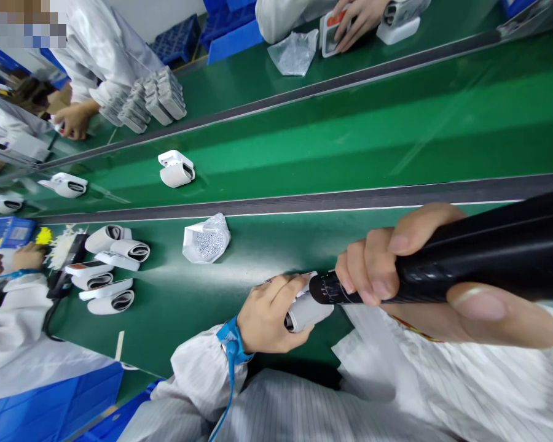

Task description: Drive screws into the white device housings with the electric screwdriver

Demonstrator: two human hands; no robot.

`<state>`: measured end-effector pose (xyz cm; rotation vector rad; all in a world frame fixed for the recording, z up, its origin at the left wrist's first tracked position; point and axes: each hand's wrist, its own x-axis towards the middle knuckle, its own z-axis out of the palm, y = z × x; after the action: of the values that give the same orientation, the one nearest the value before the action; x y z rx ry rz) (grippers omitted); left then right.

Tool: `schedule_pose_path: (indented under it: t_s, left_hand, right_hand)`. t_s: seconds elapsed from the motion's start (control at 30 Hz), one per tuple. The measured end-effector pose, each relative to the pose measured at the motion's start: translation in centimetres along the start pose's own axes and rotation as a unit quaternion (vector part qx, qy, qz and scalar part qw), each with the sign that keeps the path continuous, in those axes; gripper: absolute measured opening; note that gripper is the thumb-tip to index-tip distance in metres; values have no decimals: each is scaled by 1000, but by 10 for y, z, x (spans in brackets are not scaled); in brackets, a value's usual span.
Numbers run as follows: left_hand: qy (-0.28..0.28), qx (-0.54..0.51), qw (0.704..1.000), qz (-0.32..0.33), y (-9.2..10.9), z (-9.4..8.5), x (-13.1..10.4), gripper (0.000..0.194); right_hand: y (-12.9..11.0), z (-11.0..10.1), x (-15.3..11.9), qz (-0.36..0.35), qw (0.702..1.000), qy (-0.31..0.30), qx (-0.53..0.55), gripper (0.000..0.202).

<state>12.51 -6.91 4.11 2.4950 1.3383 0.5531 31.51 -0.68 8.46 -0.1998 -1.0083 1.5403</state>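
Observation:
My left hand (271,313), with a blue wrist strap, is wrapped round a white wrist blood pressure monitor (309,313) with a rolled grey cuff, low over the green bench. Gripped in my right hand (373,264) is a thick black electric screwdriver (498,252). Its narrower front end meets the monitor beside my left fingers; the bit's tip is hidden from view. Beyond my left hand lies an open clear bag (207,239) of small silvery parts, probably screws. Several similar monitors (113,301) with rolled cuffs are grouped farther left on the bench.
A green conveyor belt (332,141) runs behind a dark rail (267,205), carrying spaced monitors (177,169). Across it, co-workers handle parts near stacked grey pieces (159,95) and another clear bag (295,54). At left, a co-worker's sleeve (23,307) is near a blue bin (9,232).

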Motion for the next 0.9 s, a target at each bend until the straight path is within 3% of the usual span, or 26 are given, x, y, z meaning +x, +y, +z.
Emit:
schedule_pose_path:
  t_s: [0.47, 0.57, 0.63, 0.7, 0.8, 0.83, 0.9]
  left_hand:
    - [-3, -12, 1000, 12, -3, 1, 0, 64]
    - [-10, -11, 1000, -9, -4, 0, 1, 67]
    - [-29, -23, 999, -40, -8, -5, -1, 74]
    - [-58, -47, 994, -85, -15, -13, -4, 87]
    - [-90, -99, 976, -173, -29, -30, -6, 103]
    - [-100, -123, 967, -198, -35, -36, -5, 102]
    - [-128, -175, 949, -229, -48, -47, 5, 88]
  right_hand:
    - [2, 3, 6, 17, 999, 26, 26, 20]
    - [5, 0, 11, 11, 997, 58, 51, 20]
    - [9, -9, 18, 27, 988, 130, 73, 20]
    - [14, -26, 28, 76, 959, 247, 113, 20]
    - [23, -57, 42, 145, 867, 430, 205, 21]
    - [26, -66, 45, 160, 838, 478, 207, 21]
    - [30, -77, 49, 161, 810, 532, 186, 21]
